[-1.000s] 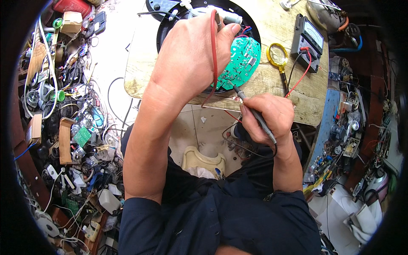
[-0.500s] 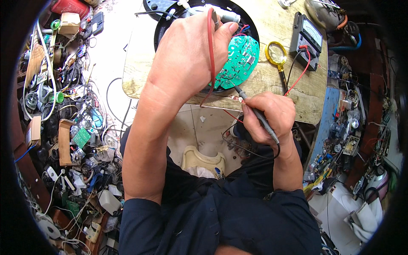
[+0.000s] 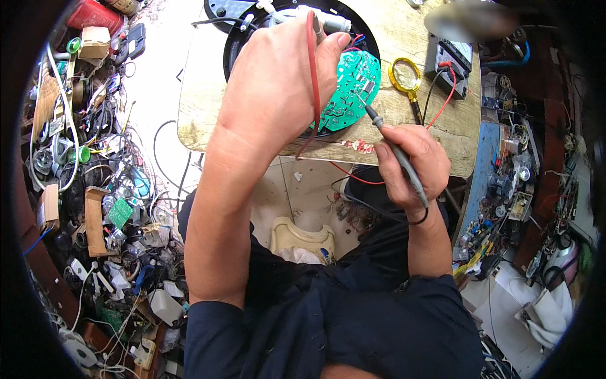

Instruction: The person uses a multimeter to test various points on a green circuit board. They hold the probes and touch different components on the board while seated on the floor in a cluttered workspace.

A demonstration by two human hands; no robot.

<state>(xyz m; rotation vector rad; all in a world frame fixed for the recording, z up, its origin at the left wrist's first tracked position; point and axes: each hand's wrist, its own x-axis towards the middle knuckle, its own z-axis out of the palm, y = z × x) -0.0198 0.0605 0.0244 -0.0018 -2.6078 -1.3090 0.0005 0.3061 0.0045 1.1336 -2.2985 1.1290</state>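
**Here, two probes meet a green board**

Up on the bench (image 3: 252,136), the left hand (image 3: 278,82) lies over a round black housing (image 3: 243,31), covering most of it. Its fingers are curled together around a red lead (image 3: 314,69), which runs across the back of the hand and down over the bench edge; the lead's tip is hidden behind the fingertips, so where it lands cannot be told. A grey part (image 3: 331,22) shows just past those fingertips.

The green board (image 3: 350,91) sits in the housing, just right of the left hand, partly covered by the thumb side. It is round and tilted toward the camera.

The right hand (image 3: 410,161) is lower and to the right, at the bench's near edge. Its fingers are clamped on a grey probe (image 3: 398,155), held like a pen, thumb and forefinger pinching the shaft. The probe slants up and left, and its thin tip touches the board near its right rim, so the board lies beyond the fingertips, not against them.

A yellow magnifier (image 3: 406,74) lies on the bench just right of the board. Further right stands a meter (image 3: 451,60) with red and black wires. Clutter (image 3: 101,189) covers the floor to the left
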